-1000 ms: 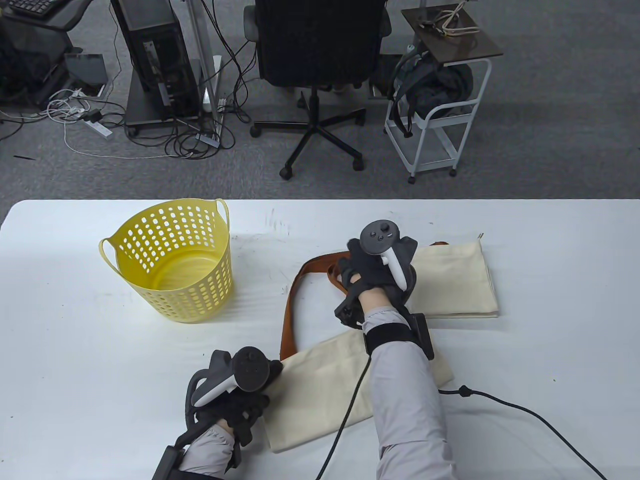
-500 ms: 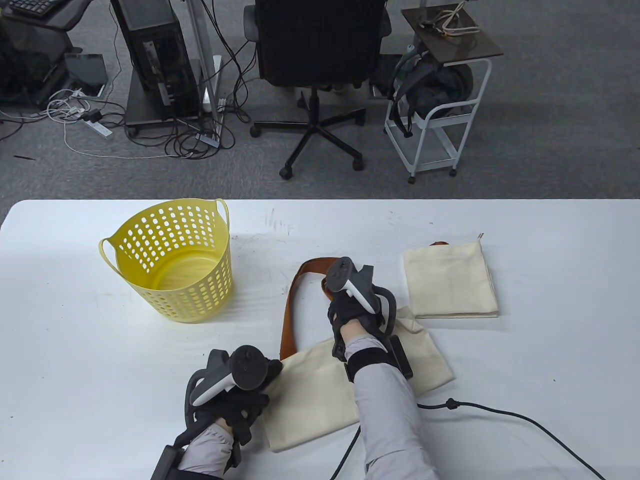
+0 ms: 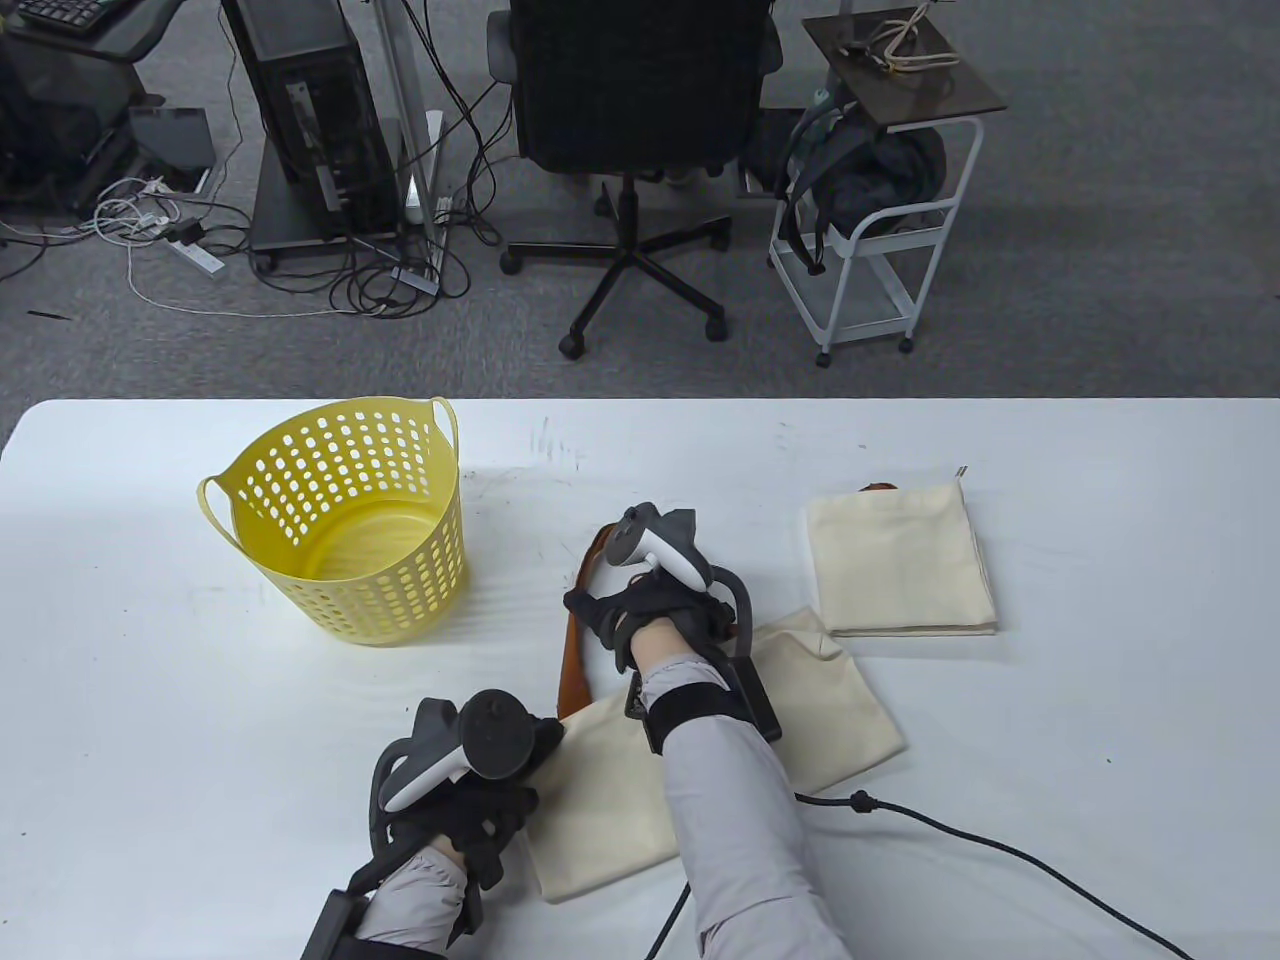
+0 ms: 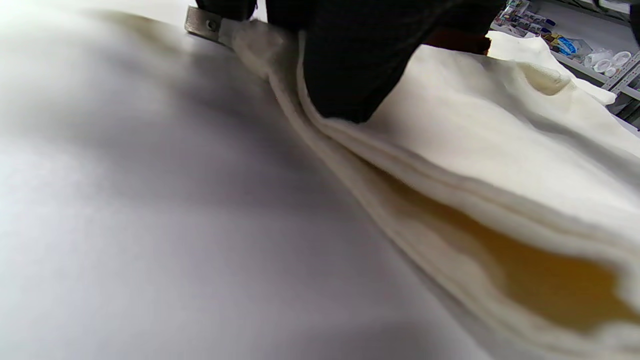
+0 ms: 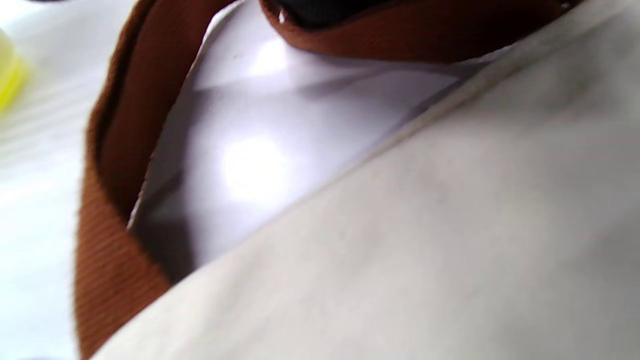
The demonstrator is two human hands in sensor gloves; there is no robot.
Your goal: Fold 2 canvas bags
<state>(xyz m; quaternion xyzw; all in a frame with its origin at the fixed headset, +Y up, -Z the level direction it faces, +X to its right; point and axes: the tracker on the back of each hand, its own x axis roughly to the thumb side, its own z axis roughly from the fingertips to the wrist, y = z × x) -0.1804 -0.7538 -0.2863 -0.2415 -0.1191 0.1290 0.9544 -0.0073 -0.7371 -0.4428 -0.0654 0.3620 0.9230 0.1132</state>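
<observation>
A cream canvas bag point(image 3: 830, 700) lies flat and slanted at the front of the white table point(image 3: 150, 720). Its brown straps point(image 3: 572, 670) run up to the left. My left hand point(image 3: 535, 750) grips the bag's left edge; in the left wrist view a gloved finger point(image 4: 345, 75) presses on the cream cloth point(image 4: 500, 150). My right hand point(image 3: 605, 612) holds the straps near their far loop; in the right wrist view a strap point(image 5: 115, 150) curves around my finger, above the bag point(image 5: 425, 225). A second bag point(image 3: 900, 560) lies folded into a square at the back right.
A yellow perforated basket point(image 3: 340, 520) stands empty at the back left of the table. A black cable point(image 3: 1000, 840) trails from my right arm across the table's front right. An office chair point(image 3: 640, 100) and a white cart point(image 3: 870, 250) stand beyond the far edge.
My right hand has left the folded bag and moved left and toward me onto the brown straps, drawing their loop in. My left hand has stayed on the bag's edge.
</observation>
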